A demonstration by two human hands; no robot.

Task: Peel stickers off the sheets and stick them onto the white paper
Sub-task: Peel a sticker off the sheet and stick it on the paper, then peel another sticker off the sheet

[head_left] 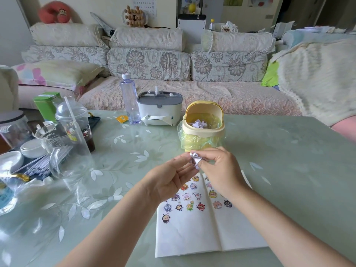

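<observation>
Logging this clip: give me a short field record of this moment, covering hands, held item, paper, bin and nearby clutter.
left hand: pinches the crumpled white scrap
right hand: pinches the same scrap from the other side
white paper: flat on the table, creased, lower part bare
stickers: many cartoon ones on the paper's upper part
yellow bin: just behind the hands, lid up, bag-lined, white scraps inside
clutter: water bottle, tissue box, glass mug

Yellow bin blocks ahead (glassware crowds left); right side open.
</observation>
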